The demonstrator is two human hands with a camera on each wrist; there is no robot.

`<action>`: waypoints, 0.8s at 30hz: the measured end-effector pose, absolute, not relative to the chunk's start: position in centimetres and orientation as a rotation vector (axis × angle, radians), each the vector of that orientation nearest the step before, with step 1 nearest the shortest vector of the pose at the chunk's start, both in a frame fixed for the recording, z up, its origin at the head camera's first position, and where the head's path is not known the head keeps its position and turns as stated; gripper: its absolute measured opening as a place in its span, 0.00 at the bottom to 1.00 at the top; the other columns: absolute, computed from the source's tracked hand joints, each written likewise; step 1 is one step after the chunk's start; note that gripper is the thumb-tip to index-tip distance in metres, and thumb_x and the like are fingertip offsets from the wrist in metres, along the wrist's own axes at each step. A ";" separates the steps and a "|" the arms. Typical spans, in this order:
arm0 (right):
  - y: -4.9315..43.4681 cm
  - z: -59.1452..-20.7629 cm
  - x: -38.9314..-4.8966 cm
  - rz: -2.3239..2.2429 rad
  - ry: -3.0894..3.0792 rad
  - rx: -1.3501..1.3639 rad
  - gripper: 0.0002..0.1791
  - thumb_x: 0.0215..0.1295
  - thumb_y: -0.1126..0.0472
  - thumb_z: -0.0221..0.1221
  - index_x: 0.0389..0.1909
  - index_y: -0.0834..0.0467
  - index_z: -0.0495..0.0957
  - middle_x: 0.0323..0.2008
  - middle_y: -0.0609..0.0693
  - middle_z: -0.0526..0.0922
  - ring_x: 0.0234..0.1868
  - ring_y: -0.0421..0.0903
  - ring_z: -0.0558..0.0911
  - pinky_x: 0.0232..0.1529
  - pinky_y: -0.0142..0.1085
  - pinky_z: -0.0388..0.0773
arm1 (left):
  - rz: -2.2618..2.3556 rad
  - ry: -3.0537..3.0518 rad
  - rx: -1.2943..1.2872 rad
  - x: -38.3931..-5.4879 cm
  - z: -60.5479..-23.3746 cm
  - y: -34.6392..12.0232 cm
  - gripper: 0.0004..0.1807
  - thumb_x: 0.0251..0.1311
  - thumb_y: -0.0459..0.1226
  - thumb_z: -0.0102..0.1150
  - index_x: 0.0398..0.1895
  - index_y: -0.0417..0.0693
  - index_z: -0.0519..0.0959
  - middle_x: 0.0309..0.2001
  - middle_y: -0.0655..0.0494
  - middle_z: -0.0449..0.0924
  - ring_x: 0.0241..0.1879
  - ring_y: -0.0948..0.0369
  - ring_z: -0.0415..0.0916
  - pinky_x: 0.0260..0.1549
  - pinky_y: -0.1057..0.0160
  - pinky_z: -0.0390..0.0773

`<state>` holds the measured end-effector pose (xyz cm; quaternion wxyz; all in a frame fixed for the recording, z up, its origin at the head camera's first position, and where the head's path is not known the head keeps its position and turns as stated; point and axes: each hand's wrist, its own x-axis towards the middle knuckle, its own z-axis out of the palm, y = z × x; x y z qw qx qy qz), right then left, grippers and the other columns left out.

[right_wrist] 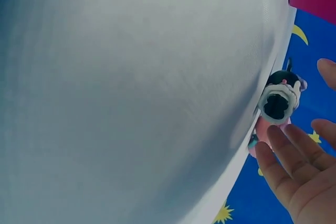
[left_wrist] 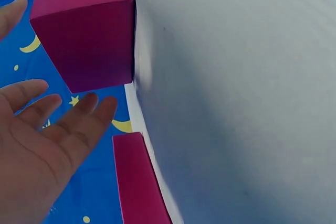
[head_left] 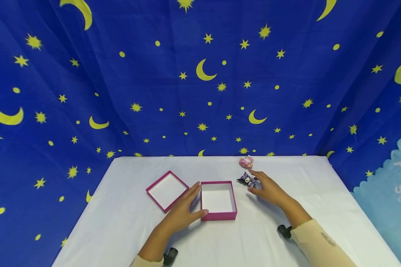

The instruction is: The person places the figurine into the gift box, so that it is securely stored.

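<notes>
A square pink box [head_left: 218,216] with a white inside stands uncovered on the table. My left hand [head_left: 182,215] is at its left side, fingers extended and thumb by the front left corner; whether it touches the box I cannot tell. In the left wrist view, the fingers spread below the box [left_wrist: 86,45]. To the right of the box lies a small black-and-purple figurine [head_left: 245,179]. My right hand [head_left: 270,189] reaches around its right side with fingers apart, not gripping it. The right wrist view shows the figurine's round base [right_wrist: 276,106] facing the camera.
Left of the box lies its matching lid [head_left: 167,191], white inside up, turned at an angle, partly behind the left hand. A pink figurine [head_left: 246,162] rests near the back edge of the white-covered table [head_left: 120,222]. A blue star-and-moon cloth [head_left: 173,89] hangs behind.
</notes>
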<state>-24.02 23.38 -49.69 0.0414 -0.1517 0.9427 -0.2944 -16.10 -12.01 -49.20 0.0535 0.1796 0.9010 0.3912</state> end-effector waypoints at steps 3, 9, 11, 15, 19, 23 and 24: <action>23.2 -49.8 -24.1 -0.912 2.873 -0.455 0.43 0.66 0.53 0.66 0.77 0.60 0.59 0.71 0.66 0.68 0.66 0.66 0.74 0.67 0.63 0.70 | 1.190 2.730 0.546 -16.2 -49.3 -12.0 0.49 0.61 0.59 0.65 0.81 0.63 0.52 0.82 0.68 0.46 0.81 0.54 0.49 0.77 0.43 0.57; 23.2 -50.1 -24.4 -0.949 2.864 -0.472 0.42 0.65 0.54 0.67 0.76 0.60 0.61 0.65 0.64 0.73 0.55 0.55 0.81 0.56 0.54 0.80 | 1.187 2.702 0.568 -16.4 -49.7 -11.9 0.49 0.62 0.58 0.64 0.82 0.60 0.51 0.83 0.62 0.47 0.81 0.53 0.49 0.77 0.44 0.56; 23.2 -50.2 -24.6 -0.977 2.845 -0.467 0.42 0.65 0.54 0.68 0.76 0.60 0.61 0.64 0.63 0.74 0.51 0.52 0.82 0.51 0.49 0.82 | 1.184 2.697 0.567 -16.5 -49.7 -11.9 0.49 0.63 0.58 0.64 0.82 0.59 0.52 0.83 0.61 0.47 0.81 0.53 0.49 0.77 0.44 0.56; 23.2 -50.3 -25.1 -0.997 2.804 -0.456 0.43 0.64 0.54 0.68 0.76 0.61 0.61 0.63 0.64 0.73 0.47 0.49 0.82 0.44 0.41 0.82 | 1.193 2.686 0.563 -16.5 -49.8 -11.9 0.49 0.63 0.57 0.64 0.81 0.56 0.53 0.82 0.61 0.48 0.81 0.53 0.50 0.77 0.44 0.56; 23.1 -50.4 -25.5 -0.974 2.794 -0.454 0.42 0.63 0.54 0.69 0.75 0.62 0.63 0.63 0.64 0.73 0.45 0.47 0.81 0.41 0.38 0.81 | 1.209 2.670 0.561 -16.5 -49.8 -11.9 0.49 0.63 0.57 0.64 0.81 0.55 0.53 0.82 0.61 0.48 0.81 0.53 0.49 0.77 0.43 0.55; 23.2 -50.5 -25.8 -0.953 2.798 -0.459 0.41 0.63 0.56 0.69 0.74 0.64 0.64 0.61 0.64 0.72 0.43 0.45 0.80 0.40 0.36 0.80 | 1.226 2.652 0.564 -16.6 -50.0 -11.8 0.49 0.62 0.58 0.64 0.81 0.55 0.53 0.83 0.59 0.47 0.81 0.52 0.48 0.77 0.43 0.54; 23.2 -50.5 -25.8 -0.949 2.796 -0.458 0.41 0.63 0.57 0.69 0.74 0.64 0.64 0.61 0.64 0.72 0.42 0.45 0.79 0.40 0.36 0.79 | 1.227 2.649 0.559 -16.6 -50.1 -11.8 0.49 0.62 0.58 0.64 0.81 0.55 0.53 0.83 0.59 0.47 0.81 0.52 0.48 0.77 0.43 0.54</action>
